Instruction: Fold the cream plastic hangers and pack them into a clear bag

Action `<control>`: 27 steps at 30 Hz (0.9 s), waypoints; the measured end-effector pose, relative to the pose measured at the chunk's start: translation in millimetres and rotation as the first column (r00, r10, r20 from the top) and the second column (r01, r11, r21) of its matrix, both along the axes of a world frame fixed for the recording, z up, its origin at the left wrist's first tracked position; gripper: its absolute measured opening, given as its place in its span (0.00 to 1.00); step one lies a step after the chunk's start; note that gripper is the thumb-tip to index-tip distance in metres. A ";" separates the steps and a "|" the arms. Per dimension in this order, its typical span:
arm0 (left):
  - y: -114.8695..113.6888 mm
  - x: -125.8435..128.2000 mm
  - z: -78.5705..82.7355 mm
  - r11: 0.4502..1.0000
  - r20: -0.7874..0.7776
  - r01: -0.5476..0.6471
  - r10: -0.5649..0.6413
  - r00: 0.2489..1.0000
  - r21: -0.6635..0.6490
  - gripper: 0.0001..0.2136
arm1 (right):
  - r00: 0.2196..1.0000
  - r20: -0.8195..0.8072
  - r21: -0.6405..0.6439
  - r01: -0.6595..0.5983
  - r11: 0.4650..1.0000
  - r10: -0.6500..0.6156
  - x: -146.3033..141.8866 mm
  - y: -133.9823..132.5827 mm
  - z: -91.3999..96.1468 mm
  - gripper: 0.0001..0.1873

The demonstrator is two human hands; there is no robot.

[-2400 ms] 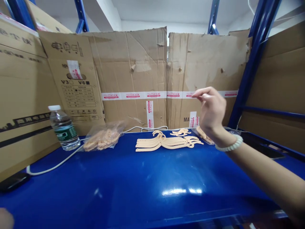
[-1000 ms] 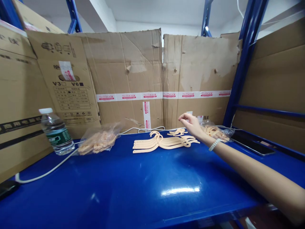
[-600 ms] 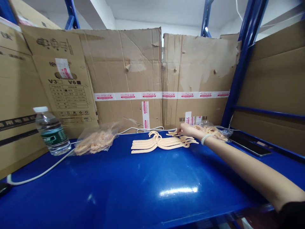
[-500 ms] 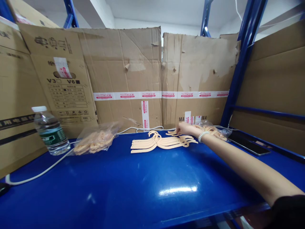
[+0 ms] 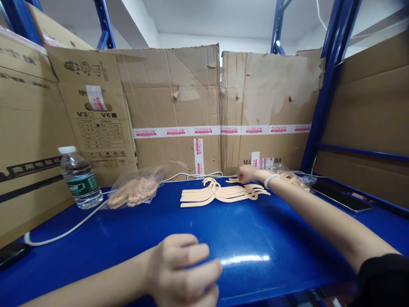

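My left hand (image 5: 187,273) is over the front of the blue tabletop, fingers loosely curled with gaps between them and nothing visible in them. My right hand (image 5: 249,174) reaches to the back of the table, its fingers closed down on a peach-coloured plastic hanger (image 5: 232,181); the fingertips are mostly hidden. Just in front of that hand, a fanned row of several similar clothes hangers (image 5: 204,196) lies flat, hooks pointing to the back. By my right wrist is a clear plastic bag (image 5: 295,179) with more peach-coloured pieces.
Another filled plastic bag (image 5: 136,189) lies at left beside a water bottle (image 5: 81,183). A white cable (image 5: 64,232) runs to a black object (image 5: 12,255). A phone (image 5: 341,197) lies at right. Cardboard panels (image 5: 172,102) and blue posts (image 5: 329,81) surround the table (image 5: 128,238).
My left hand has come into view from the lower left. My right hand stays at the back hangers, now more tightly curled. The camera view has shifted slightly.
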State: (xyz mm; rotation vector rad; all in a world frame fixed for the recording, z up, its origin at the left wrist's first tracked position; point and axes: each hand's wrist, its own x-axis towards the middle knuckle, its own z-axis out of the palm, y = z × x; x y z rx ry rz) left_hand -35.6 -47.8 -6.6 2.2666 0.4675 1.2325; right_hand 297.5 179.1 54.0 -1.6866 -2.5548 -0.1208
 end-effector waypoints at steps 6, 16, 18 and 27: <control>37.6 19.5 18.6 0.931 -0.180 -0.062 0.134 0.975 0.359 0.22 | 0.927 -0.359 0.170 -0.051 0.984 0.110 -1.3 -20.6 22.7 0.06; 57.0 29.9 16.2 0.766 -0.033 -0.193 0.220 0.975 -0.614 0.18 | 0.191 -0.981 -0.102 -0.371 0.923 -0.032 -75.3 -124.9 -8.2 0.14; 57.3 32.2 14.2 0.738 -0.012 -0.139 0.174 0.985 -0.660 0.17 | 0.134 -0.985 -0.159 -0.413 0.897 -0.113 -89.1 -135.8 -20.8 0.14; 61.0 23.7 15.8 0.697 0.110 -0.087 0.233 0.966 -0.712 0.11 | 0.472 -0.874 -0.051 -0.333 0.942 0.119 -67.9 -121.6 -27.2 0.16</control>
